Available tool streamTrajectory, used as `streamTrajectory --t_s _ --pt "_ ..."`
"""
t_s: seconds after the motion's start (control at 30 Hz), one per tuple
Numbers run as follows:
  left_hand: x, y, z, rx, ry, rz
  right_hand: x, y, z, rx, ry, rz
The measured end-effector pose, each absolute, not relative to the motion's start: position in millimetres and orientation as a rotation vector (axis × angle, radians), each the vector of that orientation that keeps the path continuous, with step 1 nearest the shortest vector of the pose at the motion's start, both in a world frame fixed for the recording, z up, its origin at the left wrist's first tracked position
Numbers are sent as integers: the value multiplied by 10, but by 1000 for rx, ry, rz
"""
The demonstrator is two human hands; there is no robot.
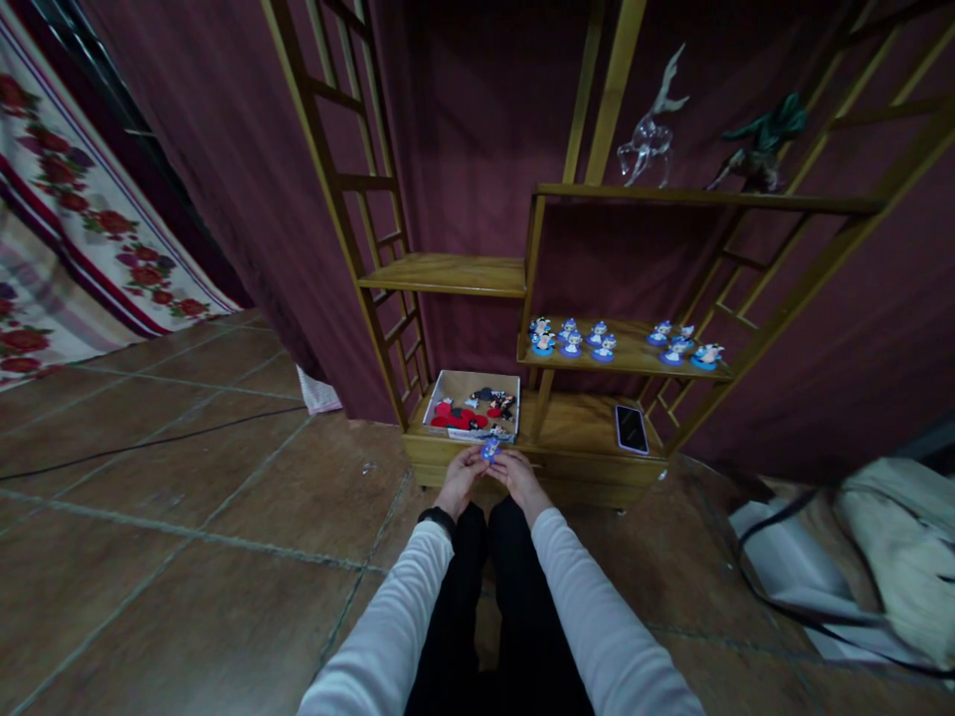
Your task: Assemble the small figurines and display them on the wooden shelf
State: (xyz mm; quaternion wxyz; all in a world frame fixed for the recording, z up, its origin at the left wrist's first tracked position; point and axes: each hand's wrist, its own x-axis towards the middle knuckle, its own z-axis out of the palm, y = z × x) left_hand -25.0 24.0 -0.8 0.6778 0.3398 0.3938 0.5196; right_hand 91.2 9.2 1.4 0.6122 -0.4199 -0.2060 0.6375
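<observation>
Holding a small purple-and-white figurine [490,450] between both hands, just in front of the near edge of the cardboard box [477,381]. Left hand [464,471] and right hand [517,471]: each grip closed on it, fingertips meeting its sides from left and right. Exact finger contact too small to resolve.

Labels: box's front edge carries some dark print, too small to read. Phone [632,429] lies screen up and dark on the bottom shelf [574,423], right of the box.

Visibility: fingers cover the figurine's lower sides; its detail is soft. Red and black pieces [464,418] in the box overlap, individual shapes hard to separate. Bag [902,557] runs off the right edge of view. Both sleeves are cut off at the bottom.

Orientation: figurine looks roughly upright, darker top toward the box, long axis running up and away from the person. Can't tell which way it faces. Similar figurines [604,347] stand upright on round bases in clusters on the middle shelf [634,350], up and right of the hands.
</observation>
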Motion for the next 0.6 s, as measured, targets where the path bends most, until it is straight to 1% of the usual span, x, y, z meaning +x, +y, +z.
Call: streamTrajectory --t_s 0.27,0.6 --pt "-284 260 -42 751 905 1181 927 98 -5 -1008 -599 1523" --pt "-283 260 -28 687 965 1183 907 112 -46 -1036 -588 1476"
